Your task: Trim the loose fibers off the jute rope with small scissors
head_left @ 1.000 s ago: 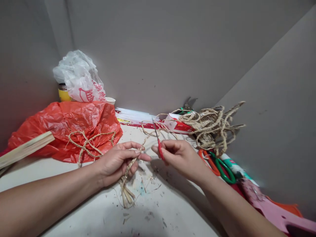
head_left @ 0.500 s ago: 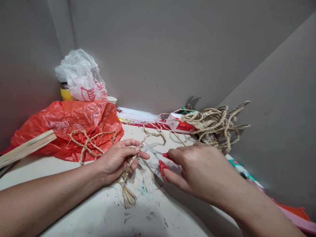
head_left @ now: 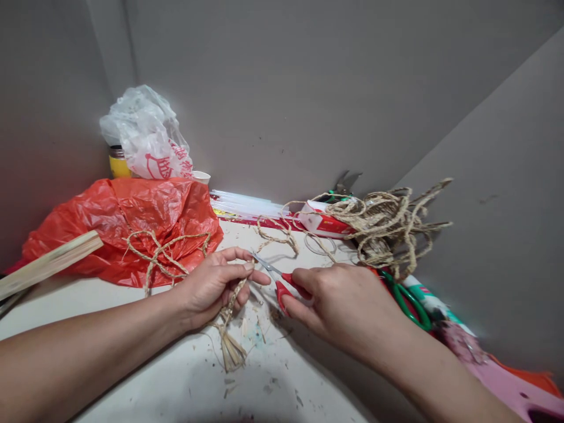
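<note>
A tan braided rope (head_left: 232, 302), frayed at its lower end, is pinched in the left hand (head_left: 211, 288) above the table (head_left: 132, 364). Small red-handled scissors (head_left: 275, 277) are gripped by the right hand (head_left: 348, 305), blades touching it. A yellow jar (head_left: 118, 164) is covered by a white bag (head_left: 147, 141).

Scissor handles (head_left: 288, 288) inside right hand (head_left: 348, 305)

Frayed-ended straw braid (head_left: 229, 329) beside small red-handled scissors (head_left: 275, 279), blades at its pinched top.

Both forearms are bare to the frame edge (no sleeves, rings or watch), fingernails short and unpainted.
</note>
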### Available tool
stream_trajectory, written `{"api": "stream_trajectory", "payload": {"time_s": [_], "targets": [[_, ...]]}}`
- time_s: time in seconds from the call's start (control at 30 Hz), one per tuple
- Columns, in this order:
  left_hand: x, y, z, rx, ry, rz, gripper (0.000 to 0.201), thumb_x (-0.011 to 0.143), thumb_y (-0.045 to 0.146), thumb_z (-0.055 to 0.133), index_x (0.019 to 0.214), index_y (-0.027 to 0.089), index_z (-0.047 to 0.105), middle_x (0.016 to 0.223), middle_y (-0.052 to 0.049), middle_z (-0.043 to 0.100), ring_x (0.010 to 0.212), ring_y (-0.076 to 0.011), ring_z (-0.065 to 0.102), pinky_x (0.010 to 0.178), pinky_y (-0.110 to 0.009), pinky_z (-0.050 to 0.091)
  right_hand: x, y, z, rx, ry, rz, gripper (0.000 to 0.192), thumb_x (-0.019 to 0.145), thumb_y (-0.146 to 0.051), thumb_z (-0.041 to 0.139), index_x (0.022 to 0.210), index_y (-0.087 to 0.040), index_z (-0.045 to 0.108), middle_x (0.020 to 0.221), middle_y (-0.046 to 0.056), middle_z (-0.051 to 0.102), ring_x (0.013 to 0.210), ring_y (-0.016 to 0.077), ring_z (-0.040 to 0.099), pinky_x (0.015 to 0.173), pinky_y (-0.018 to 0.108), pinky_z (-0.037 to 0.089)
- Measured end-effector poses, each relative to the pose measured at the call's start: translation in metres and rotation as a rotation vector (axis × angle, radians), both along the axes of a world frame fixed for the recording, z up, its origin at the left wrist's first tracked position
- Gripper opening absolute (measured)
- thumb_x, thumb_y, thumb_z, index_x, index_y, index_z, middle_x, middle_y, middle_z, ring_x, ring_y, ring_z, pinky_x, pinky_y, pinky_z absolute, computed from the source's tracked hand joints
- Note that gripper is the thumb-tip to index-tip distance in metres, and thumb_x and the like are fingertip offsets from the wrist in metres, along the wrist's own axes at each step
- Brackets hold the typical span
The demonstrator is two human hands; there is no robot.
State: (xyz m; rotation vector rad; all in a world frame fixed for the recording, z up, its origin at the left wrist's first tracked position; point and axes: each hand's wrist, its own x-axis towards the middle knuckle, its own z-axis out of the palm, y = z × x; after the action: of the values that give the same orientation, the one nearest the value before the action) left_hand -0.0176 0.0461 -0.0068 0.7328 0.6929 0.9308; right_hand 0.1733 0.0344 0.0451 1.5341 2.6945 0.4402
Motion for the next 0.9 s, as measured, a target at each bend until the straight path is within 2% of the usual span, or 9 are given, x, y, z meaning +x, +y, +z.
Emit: {"api": "stream_trajectory", "payload": {"time_s": [0.33,0.6,0.9], "targets": [[-0.0010,-0.0012,-0.0008,0.000,-0.027,0.010,0.018,0.077,0.013,0.059,0.090,0.018,0.046,0.077,-0.006,0.069,0.039,-0.0045,0.048,0.038,-0.015,0.035,-0.0032,-0.0045,0.0005,0.088,-0.055,0.001,0.028,0.077,-0.041,0.053,0.060,-0.021,0.062,0.048,0.004,0.061,0.045,0.0158,0.053,0.048,0.029,0.015],[0.0007,-0.0028,0.0011,0.049,0.033,0.054,0.019,0.078,0.016,0.061,0.089,0.018,0.045,0.076,-0.005,0.070,0.038,-0.0056,0.048,0.039,-0.017,0.036,-0.0070,-0.0078,-0.0006,0.125,-0.063,0.001,0.028,0.077,-0.043,0.054,0.061,-0.021,0.062,0.049,0.005,0.061,0.046,0.0179,0.054,0.050,0.029,0.017],[-0.0008,-0.0010,-0.0026,0.026,0.009,0.047,0.021,0.076,0.016,0.062,0.090,0.018,0.046,0.078,-0.006,0.070,0.039,-0.0052,0.048,0.040,-0.017,0.036,-0.0044,-0.0038,-0.0033,0.082,-0.034,-0.022,0.029,0.079,-0.038,0.052,0.056,-0.021,0.060,0.047,0.004,0.060,0.044,0.0155,0.050,0.049,0.029,0.014]]}}
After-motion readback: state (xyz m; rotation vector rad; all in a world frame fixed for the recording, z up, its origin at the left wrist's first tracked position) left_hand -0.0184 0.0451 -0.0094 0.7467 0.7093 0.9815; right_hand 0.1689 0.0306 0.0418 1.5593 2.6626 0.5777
